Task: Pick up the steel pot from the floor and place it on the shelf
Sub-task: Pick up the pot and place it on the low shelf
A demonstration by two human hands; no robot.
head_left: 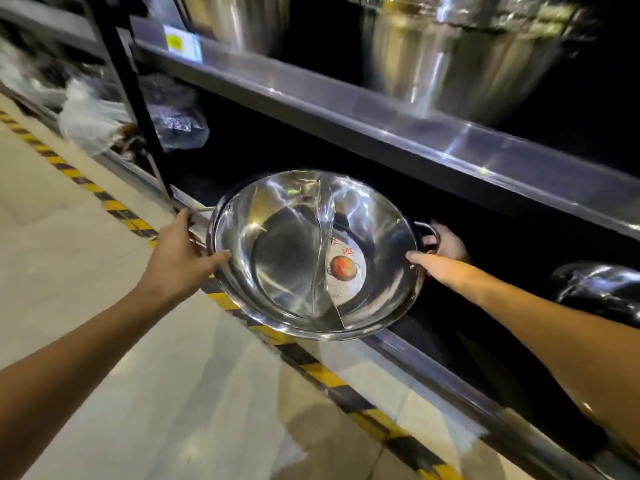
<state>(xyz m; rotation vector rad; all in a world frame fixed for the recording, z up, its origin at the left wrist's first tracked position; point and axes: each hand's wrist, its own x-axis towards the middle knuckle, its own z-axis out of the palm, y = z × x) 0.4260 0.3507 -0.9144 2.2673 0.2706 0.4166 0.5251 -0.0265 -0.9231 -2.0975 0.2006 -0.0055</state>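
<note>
While both hands grip its handles, the steel pot (pixel 313 254) (divided inside) hangs before the shelf (pixel 450 355).

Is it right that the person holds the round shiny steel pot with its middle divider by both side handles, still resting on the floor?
Not quite. The head view shows the round shiny steel pot lifted off the floor, held at the lower shelf opening. The left hand and right hand do grip its side handles.
</note>
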